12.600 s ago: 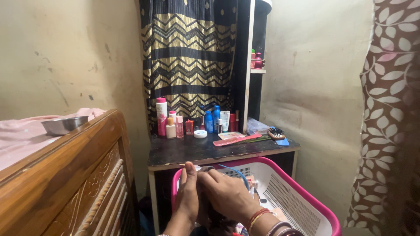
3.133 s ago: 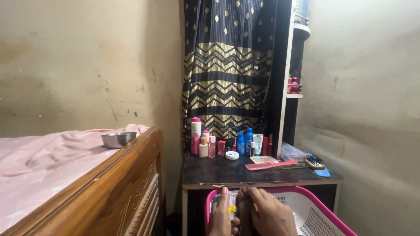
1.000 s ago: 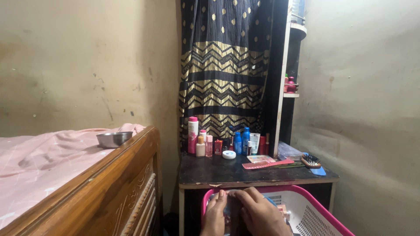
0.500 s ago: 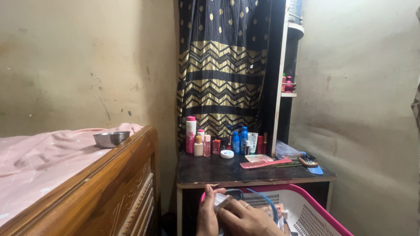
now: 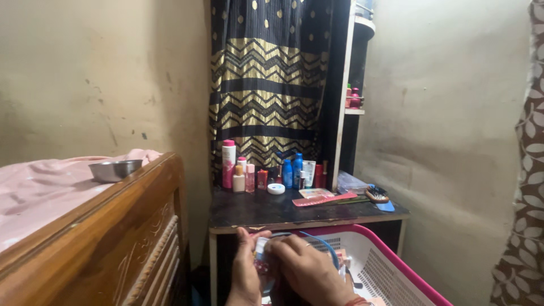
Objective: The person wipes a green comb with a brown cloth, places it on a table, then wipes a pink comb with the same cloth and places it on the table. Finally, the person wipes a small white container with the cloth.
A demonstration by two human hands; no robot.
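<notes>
Both hands low at the bottom edge, right over the near corner of the basket (image 5: 396, 266), a white one w/ a pink rim and slotted walls. Left hand (image 5: 245, 272) has its fingers curled and its thumb up against a small pale packet (image 5: 262, 249), pinching it from the left side. Right hand (image 5: 309, 271) lies over the same packet from the right, fingers bent and pressed onto it, a ring on one finger. The packet sits between the two hands, just above the basket's inner corner, in front of the table's front edge. A thin blue cord (image 5: 323, 242) arcs behind the right hand's knuckles, inside the basket. Can't make out what else lies in the basket; hands cover most of it.

Behind, the dark table (image 5: 255, 209) holds a row at the back: tall pink-capped bottle (image 5: 228, 164), a few small bottles beside it, two blue bottles (image 5: 292, 173) approx. mid-row, a small round white tin (image 5: 276, 188) in front. To the right, a flat pink card (image 5: 323, 197), then a hairbrush (image 5: 376, 194) near the edge.

Left side: a steel bowl (image 5: 115, 169) sits on pink bedding (image 5: 39, 187), behind a wooden headboard (image 5: 113, 238). Can't see into the bowl. Black and gold curtain (image 5: 272, 85) hangs behind the table.
</notes>
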